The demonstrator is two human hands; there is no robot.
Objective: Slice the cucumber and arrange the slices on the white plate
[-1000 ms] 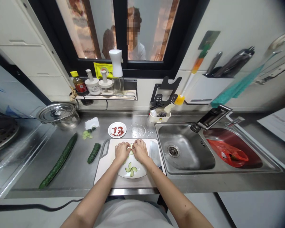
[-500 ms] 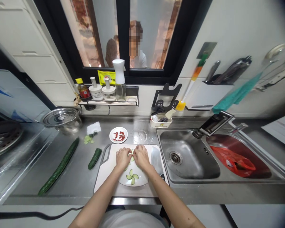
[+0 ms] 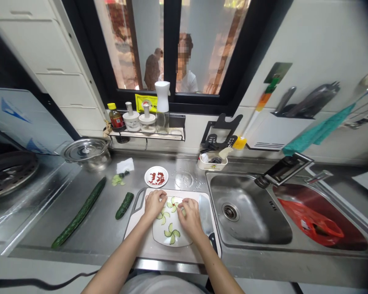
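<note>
A white plate [image 3: 159, 237] lies on the light cutting board [image 3: 147, 249], with thin green cucumber slices [image 3: 171, 233] laid out in pinwheel shapes. At the centre of the far pinwheel [image 3: 173, 204] a small red bit shows. My left hand [image 3: 155, 203] hovers at the plate's far left edge, its fingers curled together; what they hold, if anything, is hidden. Over the plate's right side, my right hand [image 3: 190, 214] has its fingertips bent together beside a cucumber slice [image 3: 184, 212]; their contents are unclear. A knife [image 3: 206, 212] lies on the board right of my right hand.
A small dish [image 3: 156, 185] with chopped red pieces sits behind the board. Left are a cut cucumber [image 3: 124, 206], a long cucumber [image 3: 79, 212] and a lidded pot [image 3: 87, 155]. A sink [image 3: 248, 241] is on the right. People [image 3: 187, 81] show in the window glass.
My hands have drawn apart from over the far pinwheel, the left to the left and the right to the right. That pinwheel now shows, with red at its centre. The view has shifted slightly.
</note>
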